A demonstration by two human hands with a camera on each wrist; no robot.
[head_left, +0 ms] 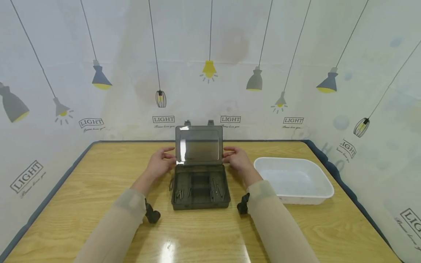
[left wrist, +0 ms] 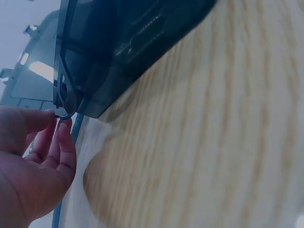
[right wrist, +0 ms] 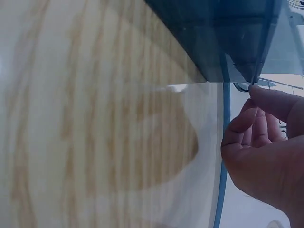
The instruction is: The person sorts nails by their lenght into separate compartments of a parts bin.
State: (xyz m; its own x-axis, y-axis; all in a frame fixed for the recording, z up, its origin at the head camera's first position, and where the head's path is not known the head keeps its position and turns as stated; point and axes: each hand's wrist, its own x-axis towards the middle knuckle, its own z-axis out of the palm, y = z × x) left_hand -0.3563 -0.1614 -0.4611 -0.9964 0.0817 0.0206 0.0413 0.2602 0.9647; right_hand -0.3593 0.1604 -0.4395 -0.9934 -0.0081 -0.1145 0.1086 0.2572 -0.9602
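A dark see-through plastic case (head_left: 200,205) lies on the table with its lid (head_left: 199,146) raised upright at the back. Several thin metal pieces (head_left: 215,190) lie in its left and right parts; their exact kind is too small to tell. My left hand (head_left: 159,163) is at the left rear corner, where thumb and fingertips pinch a thin dark part of the case by the hinge. At the opposite rear corner, my right hand (head_left: 238,160) pinches the case near the lid's lower edge between thumb and curled fingers. The right fingertips are partly hidden.
To the right stands a white plastic basin (head_left: 292,199), close to the right forearm. The wooden table (head_left: 98,175) ends at a dark back edge, and a wall covering printed with lamps (head_left: 209,69) rises behind it. Dark wrist mounts (head_left: 152,213) sit at both cuffs.
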